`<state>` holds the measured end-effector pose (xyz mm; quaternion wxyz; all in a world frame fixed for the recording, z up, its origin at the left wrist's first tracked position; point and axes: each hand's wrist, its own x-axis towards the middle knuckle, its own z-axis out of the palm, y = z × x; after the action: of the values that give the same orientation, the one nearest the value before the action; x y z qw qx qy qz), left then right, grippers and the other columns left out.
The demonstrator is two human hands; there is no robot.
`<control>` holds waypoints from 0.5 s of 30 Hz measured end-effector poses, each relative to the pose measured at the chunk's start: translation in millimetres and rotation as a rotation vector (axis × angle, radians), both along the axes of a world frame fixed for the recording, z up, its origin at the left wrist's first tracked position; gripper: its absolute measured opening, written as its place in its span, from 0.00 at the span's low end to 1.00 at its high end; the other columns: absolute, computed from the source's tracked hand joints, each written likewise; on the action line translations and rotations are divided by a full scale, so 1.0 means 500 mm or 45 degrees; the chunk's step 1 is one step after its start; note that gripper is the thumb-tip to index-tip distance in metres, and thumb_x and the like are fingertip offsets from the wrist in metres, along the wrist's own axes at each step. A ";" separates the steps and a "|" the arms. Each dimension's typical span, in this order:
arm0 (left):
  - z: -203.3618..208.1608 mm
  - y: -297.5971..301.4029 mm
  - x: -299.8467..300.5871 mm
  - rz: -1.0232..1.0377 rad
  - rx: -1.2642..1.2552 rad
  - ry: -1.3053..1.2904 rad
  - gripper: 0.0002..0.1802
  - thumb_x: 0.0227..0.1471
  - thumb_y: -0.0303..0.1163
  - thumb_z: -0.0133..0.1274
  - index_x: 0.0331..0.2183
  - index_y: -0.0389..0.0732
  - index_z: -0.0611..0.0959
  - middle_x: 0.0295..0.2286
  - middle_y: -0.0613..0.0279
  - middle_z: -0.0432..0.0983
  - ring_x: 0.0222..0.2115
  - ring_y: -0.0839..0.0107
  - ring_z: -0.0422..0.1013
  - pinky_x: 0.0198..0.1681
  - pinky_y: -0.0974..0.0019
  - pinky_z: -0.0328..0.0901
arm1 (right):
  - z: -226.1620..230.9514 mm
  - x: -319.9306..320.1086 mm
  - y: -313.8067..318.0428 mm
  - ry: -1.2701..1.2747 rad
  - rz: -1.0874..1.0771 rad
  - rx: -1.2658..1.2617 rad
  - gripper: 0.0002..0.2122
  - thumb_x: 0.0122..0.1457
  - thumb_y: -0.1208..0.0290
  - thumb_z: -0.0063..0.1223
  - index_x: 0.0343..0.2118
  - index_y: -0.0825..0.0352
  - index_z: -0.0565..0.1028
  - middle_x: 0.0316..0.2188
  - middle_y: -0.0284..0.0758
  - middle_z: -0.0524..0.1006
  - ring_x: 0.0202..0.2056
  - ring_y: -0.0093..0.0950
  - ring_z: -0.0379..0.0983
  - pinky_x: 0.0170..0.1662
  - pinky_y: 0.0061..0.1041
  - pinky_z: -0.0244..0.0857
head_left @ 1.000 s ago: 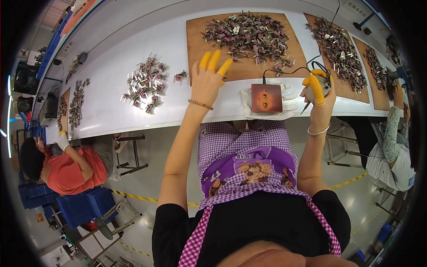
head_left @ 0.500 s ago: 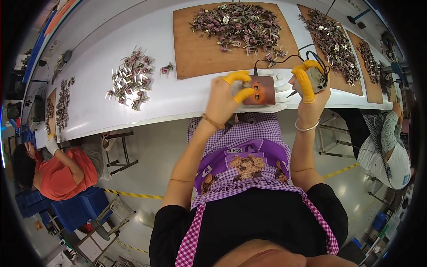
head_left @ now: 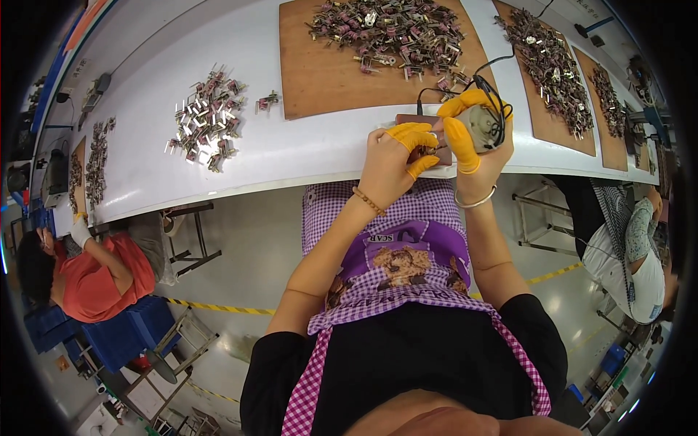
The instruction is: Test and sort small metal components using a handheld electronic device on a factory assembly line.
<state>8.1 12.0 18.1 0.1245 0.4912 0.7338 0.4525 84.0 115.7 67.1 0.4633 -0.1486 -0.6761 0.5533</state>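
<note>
A reddish-brown block (head_left: 408, 118) with a black plug at its far side lies near the table's front edge, mostly covered by my hands. Over its near part, my left hand (head_left: 396, 160), in yellow finger cots, has thumb and fingers bent together; what they pinch is too hidden to name. My right hand (head_left: 476, 149), also in yellow finger cots, grips a round grey corded tool (head_left: 480, 126) right beside the left fingertips. The tool's tip points toward the left fingers. Part of a white glove (head_left: 440, 172) shows under the block.
A brown board (head_left: 313, 94) beyond my hands bears a large heap of metal parts (head_left: 392, 36). A smaller pile (head_left: 209, 120) and a loose part (head_left: 267, 102) lie to the left. More loaded boards (head_left: 542, 109) stand right. People sit at both sides.
My right hand has moved left with the grey tool, over the block. My left hand has shifted right from the block's left edge onto its near part, its fingers closing together.
</note>
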 end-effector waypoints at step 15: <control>-0.007 0.003 0.003 0.058 0.123 -0.022 0.15 0.38 0.36 0.58 0.33 0.46 0.78 0.38 0.71 0.75 0.31 0.73 0.68 0.44 0.66 0.52 | -0.006 -0.014 -0.002 0.008 -0.028 -0.086 0.22 0.39 0.77 0.65 0.39 0.69 0.68 0.30 0.34 0.76 0.28 0.23 0.72 0.33 0.17 0.66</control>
<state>9.8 13.7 14.4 0.0967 0.4759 0.7210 0.4943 76.9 114.8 64.0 0.4663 -0.1700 -0.6539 0.5710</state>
